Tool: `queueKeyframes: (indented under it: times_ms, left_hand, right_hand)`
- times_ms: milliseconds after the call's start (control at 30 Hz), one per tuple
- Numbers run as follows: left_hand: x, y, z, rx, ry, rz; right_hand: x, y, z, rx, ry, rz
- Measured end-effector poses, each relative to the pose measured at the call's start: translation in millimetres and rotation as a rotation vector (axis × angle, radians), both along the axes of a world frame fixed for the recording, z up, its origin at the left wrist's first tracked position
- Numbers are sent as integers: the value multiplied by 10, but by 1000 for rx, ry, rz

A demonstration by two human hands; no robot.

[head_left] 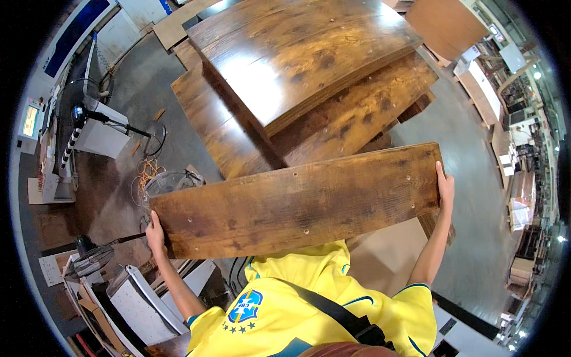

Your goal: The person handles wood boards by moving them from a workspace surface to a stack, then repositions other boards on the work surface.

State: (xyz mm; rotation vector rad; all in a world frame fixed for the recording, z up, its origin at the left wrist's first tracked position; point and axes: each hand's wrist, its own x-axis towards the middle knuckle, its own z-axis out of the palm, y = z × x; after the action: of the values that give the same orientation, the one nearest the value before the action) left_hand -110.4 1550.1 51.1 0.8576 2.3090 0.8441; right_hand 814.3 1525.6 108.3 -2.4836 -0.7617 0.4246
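A long wooden board (297, 202) with a dark, rustic brown finish is held up flat in front of the person's chest, running from the near left to the right and tilted so its right end sits a little farther off. Small holes dot its face near both ends and along the middle. The left hand (156, 234) grips the left short edge, fingers curled around it with the thumb side against the face. The right hand (445, 189) clasps the right short edge the same way, fingers wrapped over the end. Both arms are stretched wide, and the board hides most of the person's yellow shirt (309, 309), which has a dark strap across it.

Just beyond the board, farther away, lies a stack of large panels (297, 65) in the same brown finish, piled in offset layers, the top one glossy under the light. To the left, on the grey floor (128, 95), stand a fan (169, 181) with a wire cage and an orange cable (146, 172) coiled beside it. A second fan (89, 259) stands at the near left. At the far right, shelving and pale boards (505, 143) line an aisle.
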Motion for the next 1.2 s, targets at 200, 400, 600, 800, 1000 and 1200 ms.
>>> queueKeyframes:
  times_ms: [200, 400, 600, 800, 1000, 1200]
  left_hand:
    - [1011, -83, -822, -56, 55, 215]
    - [2987, 406, -132, -277, -265, 343]
    - [4053, 664, -231, -241, -420, 356]
    - [4730, 968, -201, -325, -226, 508]
    - [4638, 969, -166, -262, -348, 316]
    - [4776, 1059, -34, -238, -223, 348]
  right_hand:
    - [1019, 1598, -145, -181, -28, 133]
    - [2433, 3097, -213, -168, -71, 306]
    - [3473, 4368, 44, -65, 8, 416]
    - [3763, 5000, 148, -63, 146, 470]
    - [3918, 5127, -835, -171, -143, 640]
    - [3918, 5369, -886, -221, 190, 636]
